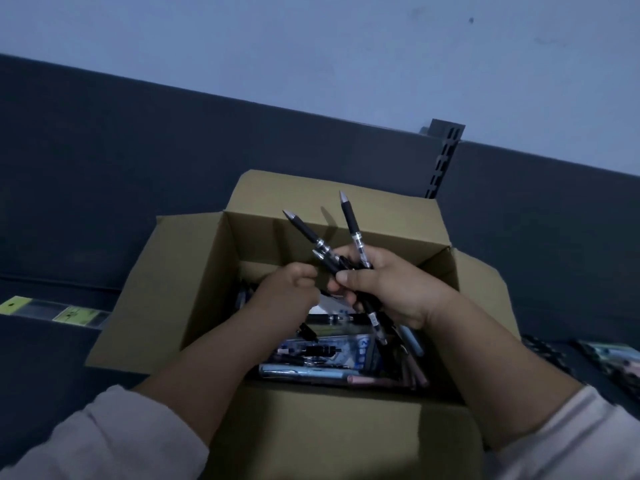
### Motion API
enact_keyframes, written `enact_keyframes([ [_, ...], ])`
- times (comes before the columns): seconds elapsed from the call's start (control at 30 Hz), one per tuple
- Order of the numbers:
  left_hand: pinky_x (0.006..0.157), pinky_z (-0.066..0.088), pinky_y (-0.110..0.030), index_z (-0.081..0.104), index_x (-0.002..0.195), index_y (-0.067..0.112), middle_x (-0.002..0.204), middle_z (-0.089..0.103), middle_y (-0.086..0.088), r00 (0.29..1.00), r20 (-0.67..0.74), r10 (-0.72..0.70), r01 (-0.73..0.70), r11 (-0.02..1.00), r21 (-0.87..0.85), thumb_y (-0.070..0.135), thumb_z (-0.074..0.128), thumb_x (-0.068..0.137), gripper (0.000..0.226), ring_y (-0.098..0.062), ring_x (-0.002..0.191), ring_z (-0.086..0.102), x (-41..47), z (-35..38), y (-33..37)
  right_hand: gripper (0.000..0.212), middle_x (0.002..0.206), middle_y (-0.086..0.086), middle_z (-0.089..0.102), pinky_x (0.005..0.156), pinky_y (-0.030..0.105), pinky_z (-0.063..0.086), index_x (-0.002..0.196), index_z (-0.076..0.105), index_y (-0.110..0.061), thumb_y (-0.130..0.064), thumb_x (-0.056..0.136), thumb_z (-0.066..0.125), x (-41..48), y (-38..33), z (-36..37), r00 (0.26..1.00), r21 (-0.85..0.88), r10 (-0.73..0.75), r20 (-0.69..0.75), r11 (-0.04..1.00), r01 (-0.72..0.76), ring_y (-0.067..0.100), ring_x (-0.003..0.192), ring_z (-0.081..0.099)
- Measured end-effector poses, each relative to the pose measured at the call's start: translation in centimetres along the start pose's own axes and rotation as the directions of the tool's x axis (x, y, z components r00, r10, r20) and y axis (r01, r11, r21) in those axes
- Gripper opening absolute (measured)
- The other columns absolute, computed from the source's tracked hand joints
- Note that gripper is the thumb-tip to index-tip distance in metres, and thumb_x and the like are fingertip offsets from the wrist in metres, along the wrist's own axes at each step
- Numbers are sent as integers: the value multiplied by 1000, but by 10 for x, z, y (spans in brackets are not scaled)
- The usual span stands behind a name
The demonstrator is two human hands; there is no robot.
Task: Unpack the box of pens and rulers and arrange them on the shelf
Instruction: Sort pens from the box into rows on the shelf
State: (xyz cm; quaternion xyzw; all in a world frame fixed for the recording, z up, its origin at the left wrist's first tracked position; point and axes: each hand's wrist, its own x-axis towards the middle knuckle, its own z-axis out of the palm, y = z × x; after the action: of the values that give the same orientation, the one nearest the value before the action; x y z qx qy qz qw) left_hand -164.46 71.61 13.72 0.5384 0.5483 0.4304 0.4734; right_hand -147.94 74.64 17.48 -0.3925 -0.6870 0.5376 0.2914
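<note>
The right hand [388, 289] has its fingers curled tight round a bunch of black pens [350, 220], thumb across the barrels; their tips fan up and away above the fist; the left hand [291, 289] is curled just beside them, and whether it pinches a pen cannot be told; below both hands, loose pens [301, 370] lie jumbled and half hidden in the open cardboard box [194, 271]; behind stands the dark shelf [104, 150], with blurred yellow-green packets [74, 315] at its left.
</note>
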Motion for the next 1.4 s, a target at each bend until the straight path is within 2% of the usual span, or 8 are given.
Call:
enact_keyframes([
  [0.1, 84, 47, -32, 60, 109, 28, 112, 66, 2, 975, 204, -88, 138, 959, -246, 19, 61, 89, 22, -17, 104, 60, -9, 11, 17, 16, 77, 5, 61, 54, 26, 41, 89, 56, -13, -1, 95, 48, -3, -8, 3, 995, 276, -40, -95, 959, 65, 13, 59, 49],
  [0.23, 87, 53, -43, 57, 116, 24, 109, 68, -1, 891, 434, -130, 202, 971, -124, 31, 69, 84, 34, -20, 96, 68, -19, 31, 20, 18, 75, 3, 61, 58, 27, 43, 81, 52, -18, -6, 95, 51, -6, -13, 2, 968, 571, -23, -250, 804, 166, 13, 61, 51],
  [0.33, 72, 56, -35, 58, 104, 21, 85, 65, -3, 913, 387, -125, 160, 986, -57, 22, 53, 97, 9, -13, 62, 61, -20, 40, 22, 12, 75, 4, 62, 63, 30, 47, 87, 56, -17, -14, 96, 50, -11, -14, 1, 955, 639, 29, -296, 749, 175, 14, 63, 55],
  [0.53, 45, 37, -21, 56, 101, 24, 85, 65, -2, 943, 325, -76, 71, 997, 29, 19, 45, 100, 11, -8, 50, 50, -13, 46, 21, 20, 78, 6, 68, 72, 37, 54, 99, 64, -10, -18, 95, 46, -25, -10, -16, 943, 787, 140, -301, 595, 162, 20, 67, 65],
  [0.77, 44, 39, -20, 64, 98, 23, 72, 68, 1, 942, 334, -29, 57, 996, -73, 30, 54, 96, 12, -9, 51, 56, -9, 52, 24, 14, 99, 10, 73, 85, 47, 51, 100, 61, -11, -15, 97, 48, -34, 4, -19, 951, 695, 88, -297, 703, 151, 27, 87, 70],
  [0.97, 46, 39, -21, 61, 95, 27, 79, 64, 0, 989, 133, 58, -50, 997, -63, 29, 50, 98, 11, -12, 61, 58, -9, 65, 38, 14, 93, 9, 70, 57, 32, 51, 96, 68, -15, -20, 95, 55, -38, 11, -11, 928, 586, 130, -349, 803, 108, 22, 72, 66],
  [1.2, 45, 41, -24, 63, 102, 22, 72, 62, -2, 963, 260, 74, -32, 986, -161, 23, 47, 99, 16, -13, 58, 54, -19, 91, 53, 48, 86, 8, 71, 44, 26, 45, 99, 66, -23, -65, 88, 46, -56, 19, -4, 903, 430, 128, -409, 900, 67, 22, 60, 66],
  [1.4, 46, 46, -25, 58, 117, 7, 90, 61, -16, 901, 434, -1, 130, 955, -267, 19, 50, 97, 25, -21, 65, 59, -31, 114, 69, 78, 106, 12, 67, 73, 31, 55, 123, 55, -16, -74, 83, 21, -90, 19, -32, 904, 50, -23, -427, 998, 49, 18, 93, 68],
])
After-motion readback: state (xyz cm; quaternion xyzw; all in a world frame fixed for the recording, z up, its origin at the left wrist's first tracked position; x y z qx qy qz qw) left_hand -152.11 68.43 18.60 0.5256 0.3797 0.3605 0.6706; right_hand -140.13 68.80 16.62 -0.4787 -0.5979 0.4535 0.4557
